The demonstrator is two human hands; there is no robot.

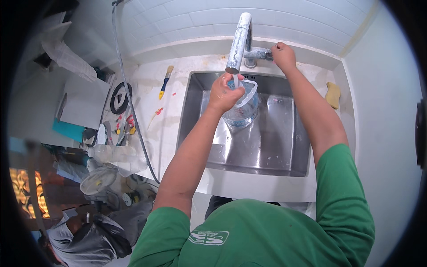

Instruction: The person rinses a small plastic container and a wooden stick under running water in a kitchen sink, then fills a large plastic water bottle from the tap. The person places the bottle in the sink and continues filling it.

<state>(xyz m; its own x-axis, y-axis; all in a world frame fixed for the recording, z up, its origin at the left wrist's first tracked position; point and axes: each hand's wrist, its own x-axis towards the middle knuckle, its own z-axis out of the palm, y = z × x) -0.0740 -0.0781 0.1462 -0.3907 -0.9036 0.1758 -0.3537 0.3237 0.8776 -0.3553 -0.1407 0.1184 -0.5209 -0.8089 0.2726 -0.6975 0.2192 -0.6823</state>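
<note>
My left hand [226, 92] is closed around the top of a large clear plastic water bottle [242, 118] with a white loop handle [250, 95]. The bottle is upright inside the steel sink [275, 155], its mouth below the spout of a chrome faucet [240, 42]. A thin stream of water [235, 80] comes down from the spout at the bottle's mouth. On the right, the fingers of my right hand [283, 55] grip the end of the faucet's side handle [260, 53]. My fingers partly hide the bottle's neck.
A yellow sponge [332, 95] lies right of the sink. Left of it, a paintbrush [166, 82] rests on the white counter [164, 118], and a grey hose [129, 89] crosses. Farther left are a black coil [119, 98], an empty-looking plastic bottle [109, 153], a fan [98, 180] and another person [89, 238].
</note>
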